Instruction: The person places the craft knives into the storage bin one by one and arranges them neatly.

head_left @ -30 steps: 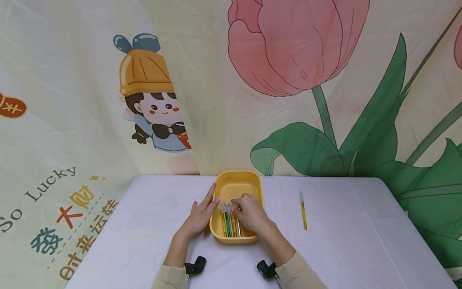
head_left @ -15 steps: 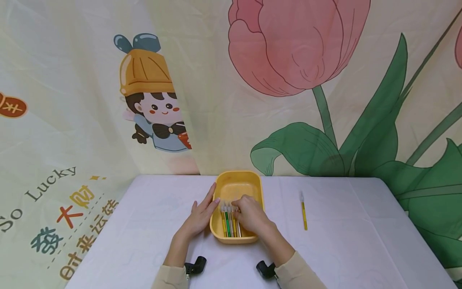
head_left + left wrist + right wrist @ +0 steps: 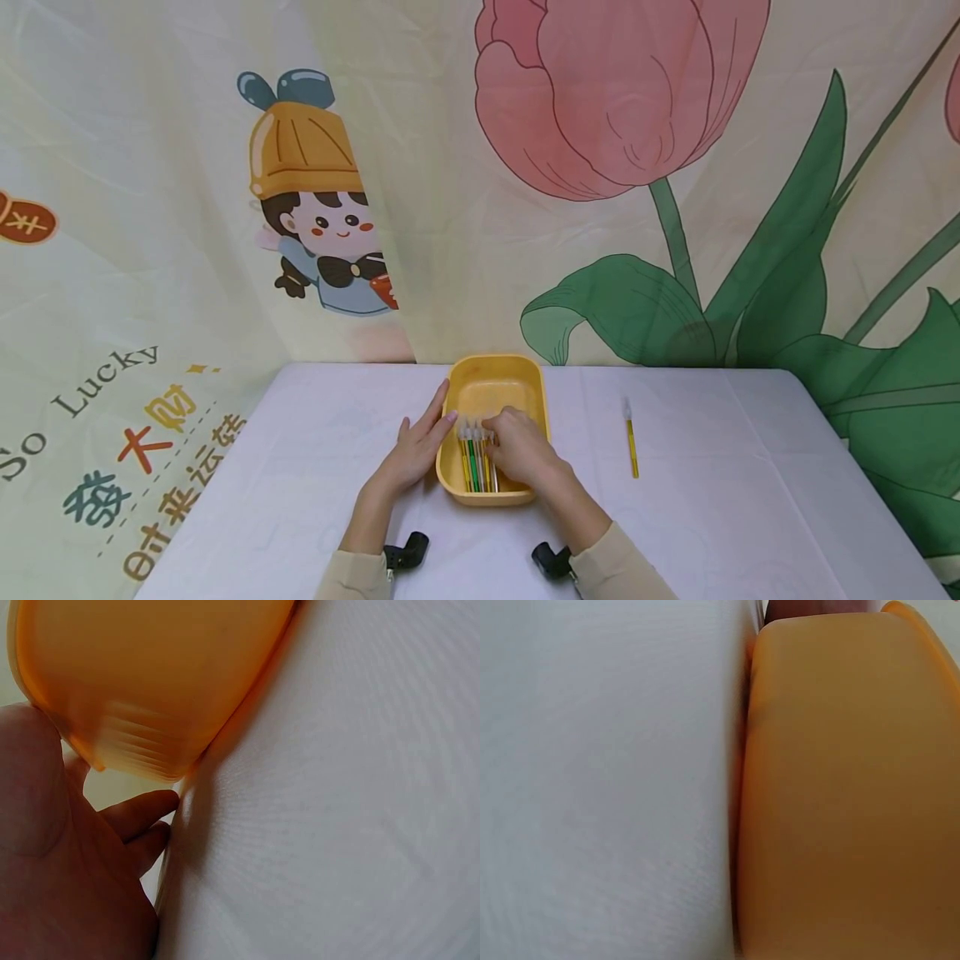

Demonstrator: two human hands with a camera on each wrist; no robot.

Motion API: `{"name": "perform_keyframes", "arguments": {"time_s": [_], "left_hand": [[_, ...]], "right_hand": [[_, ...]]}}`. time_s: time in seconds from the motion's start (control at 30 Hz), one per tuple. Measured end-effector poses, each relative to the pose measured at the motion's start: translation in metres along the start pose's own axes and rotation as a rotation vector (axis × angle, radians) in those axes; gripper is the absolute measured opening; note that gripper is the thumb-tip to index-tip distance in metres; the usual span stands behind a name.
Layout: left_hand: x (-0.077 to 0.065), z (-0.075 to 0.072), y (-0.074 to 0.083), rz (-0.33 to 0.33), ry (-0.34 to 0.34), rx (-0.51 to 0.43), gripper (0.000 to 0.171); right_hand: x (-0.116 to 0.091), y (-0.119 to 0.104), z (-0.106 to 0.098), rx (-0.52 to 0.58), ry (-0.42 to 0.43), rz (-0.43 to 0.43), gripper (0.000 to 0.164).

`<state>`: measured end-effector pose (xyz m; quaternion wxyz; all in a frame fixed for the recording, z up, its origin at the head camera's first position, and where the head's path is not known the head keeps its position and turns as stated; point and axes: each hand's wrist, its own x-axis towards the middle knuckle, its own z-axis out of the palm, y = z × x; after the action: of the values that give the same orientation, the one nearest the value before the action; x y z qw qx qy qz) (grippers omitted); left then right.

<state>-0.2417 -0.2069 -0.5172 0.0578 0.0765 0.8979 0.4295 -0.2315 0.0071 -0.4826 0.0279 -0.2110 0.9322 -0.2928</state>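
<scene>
In the head view a yellow plastic tray (image 3: 491, 498) stands on the table. Several slim pens (image 3: 474, 467) with clear caps lie side by side in its near half, with yellow, green and pale barrels. My left hand (image 3: 411, 450) rests along the tray's left side, fingers fairly straight outside the wall and the thumb over the rim. Its wrist view shows the palm and fingers by the tray's wall. My right hand (image 3: 521, 446) reaches into the tray with bent fingers, pinching at the capped end of the rightmost pen; the fingertips are partly hidden.
A single pen (image 3: 632, 437) with a yellow barrel and clear cap lies to the right of the tray. White cloth (image 3: 720, 500) covers the table. Behind its far edge hangs a printed backdrop (image 3: 450, 250). The right wrist view shows mainly the tray's outer wall (image 3: 855, 787).
My right hand has sunk slightly toward me over the row of pens, and a pale tip once seen above its fingers no longer shows. The left hand and the tray stay still.
</scene>
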Motion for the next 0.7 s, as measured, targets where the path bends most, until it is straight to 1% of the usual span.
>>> {"name": "perform_keyframes", "arguments": {"time_s": [0.27,0.7], "left_hand": [[0.0,-0.0014,0.0007,0.009,0.001,0.002,0.063],[0.0006,0.0,0.0002,0.009,0.006,0.009,0.062]], "right_hand": [[0.0003,-0.001,0.0004,-0.016,-0.014,0.0,0.034],[-0.0015,-0.0007,0.0001,-0.005,-0.035,0.01,0.031]]}}
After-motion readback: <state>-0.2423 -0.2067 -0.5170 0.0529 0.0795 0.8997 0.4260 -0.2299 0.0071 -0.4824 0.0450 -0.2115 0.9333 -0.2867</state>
